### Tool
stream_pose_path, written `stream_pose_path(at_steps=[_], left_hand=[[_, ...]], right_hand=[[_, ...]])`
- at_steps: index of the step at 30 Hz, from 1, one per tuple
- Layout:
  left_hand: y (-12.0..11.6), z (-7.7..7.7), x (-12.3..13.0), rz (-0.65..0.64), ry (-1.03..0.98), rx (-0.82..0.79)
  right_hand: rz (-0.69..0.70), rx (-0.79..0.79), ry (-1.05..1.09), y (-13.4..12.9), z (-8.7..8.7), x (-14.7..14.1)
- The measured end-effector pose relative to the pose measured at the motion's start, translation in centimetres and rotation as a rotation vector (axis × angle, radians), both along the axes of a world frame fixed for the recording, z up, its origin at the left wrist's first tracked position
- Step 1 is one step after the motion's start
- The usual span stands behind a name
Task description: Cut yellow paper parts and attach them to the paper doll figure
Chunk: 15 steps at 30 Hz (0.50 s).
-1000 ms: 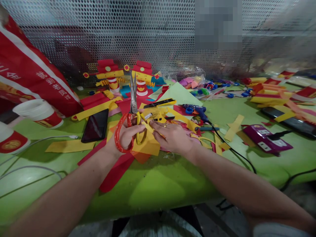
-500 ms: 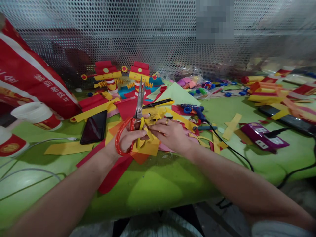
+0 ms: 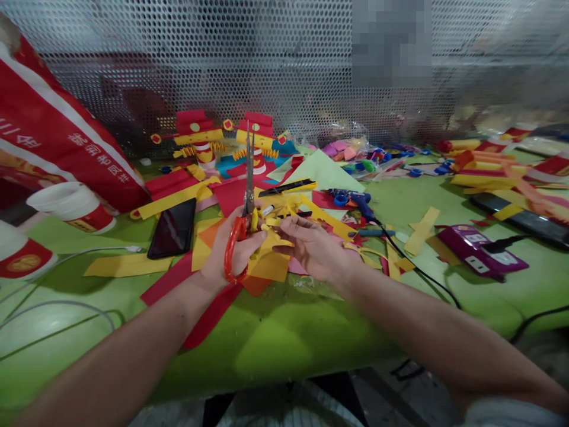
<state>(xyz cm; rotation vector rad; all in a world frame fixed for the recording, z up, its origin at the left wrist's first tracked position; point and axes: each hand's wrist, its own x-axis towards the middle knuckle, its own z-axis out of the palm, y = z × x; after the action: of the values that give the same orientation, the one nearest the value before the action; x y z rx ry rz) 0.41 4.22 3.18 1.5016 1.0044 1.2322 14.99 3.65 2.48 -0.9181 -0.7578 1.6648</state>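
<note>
My left hand (image 3: 233, 243) is closed around scissors (image 3: 249, 190) with a red handle loop and a yellow one, blades pointing up and slightly apart. Its thumb also presses on a small yellow paper piece (image 3: 276, 242). At the other side of that piece is my right hand (image 3: 317, 246), its fingers bent and pinching the paper's edge; part of the grip is hidden. Beneath both hands lie yellow and orange paper sheets (image 3: 271, 264) and a red paper strip (image 3: 208, 320).
Two red-and-yellow paper figures (image 3: 202, 151) stand behind. To the left are a black phone (image 3: 172, 228), paper cups (image 3: 73, 204) and a red bag (image 3: 66, 124). A blue glue gun (image 3: 362, 203), its cord and a purple power strip (image 3: 482, 252) are at right.
My right hand has turned so that more of its palm side shows, and its fingers have shifted on the yellow paper. The scissors have turned, now seen more edge-on.
</note>
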Motion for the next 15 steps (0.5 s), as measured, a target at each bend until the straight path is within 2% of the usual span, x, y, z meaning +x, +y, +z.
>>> stream_pose_path(at_steps=[6, 11, 15], left_hand=[[-0.39, 0.35, 0.28, -0.029, 0.052, 0.035], [-0.4, 0.2, 0.34, -0.027, 0.097, 0.046], [-0.5, 0.25, 0.26, 0.005, 0.166, 0.044]], right_hand=[[0.064, -0.083, 0.0, -0.29, 0.25, -0.27], [-0.01, -0.089, -0.055, -0.19, 0.43, -0.57], [-0.071, -0.014, -0.075, -0.03, 0.2, -0.59]])
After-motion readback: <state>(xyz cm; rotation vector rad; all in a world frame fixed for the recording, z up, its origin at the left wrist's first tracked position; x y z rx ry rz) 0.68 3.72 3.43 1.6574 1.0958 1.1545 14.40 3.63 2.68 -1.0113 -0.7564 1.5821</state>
